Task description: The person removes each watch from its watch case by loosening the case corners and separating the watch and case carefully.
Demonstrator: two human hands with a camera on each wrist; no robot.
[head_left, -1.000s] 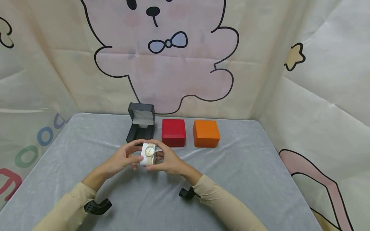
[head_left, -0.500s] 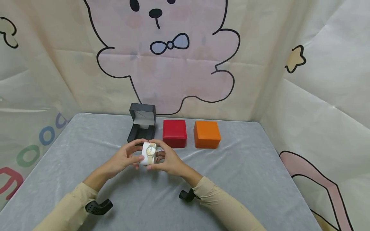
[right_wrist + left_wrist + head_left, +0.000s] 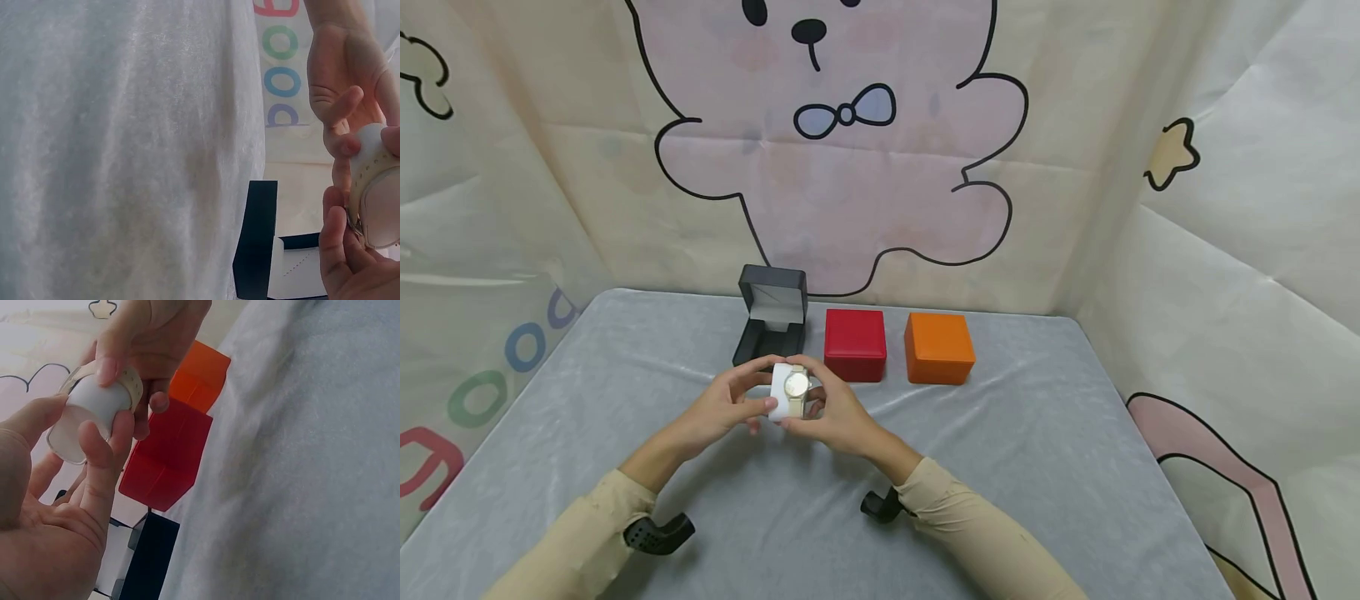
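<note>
A wristwatch (image 3: 796, 385) with a pale round dial and cream strap is wrapped around a white watch holder (image 3: 779, 392). Both hands hold it above the cloth, in front of the black box. My left hand (image 3: 733, 402) grips the holder's left end between thumb and fingers. From the other side, my right hand (image 3: 837, 412) pinches the watch end, thumb below and fingers above. In the left wrist view the holder's white hollow end (image 3: 100, 403) shows between the fingers. The strap's holes and buckle (image 3: 355, 222) appear in the right wrist view.
Behind the hands a black watch box (image 3: 771, 321) stands with its lid up. To its right are a closed red box (image 3: 855, 346) and a closed orange box (image 3: 939, 348). Grey cloth (image 3: 1000, 500) covers the table; a printed curtain (image 3: 880, 200) rises behind.
The watch has tilted a little, so its dial now catches the light. Both hands keep their hold. The whole scene has shifted slightly right as the head view moved.
</note>
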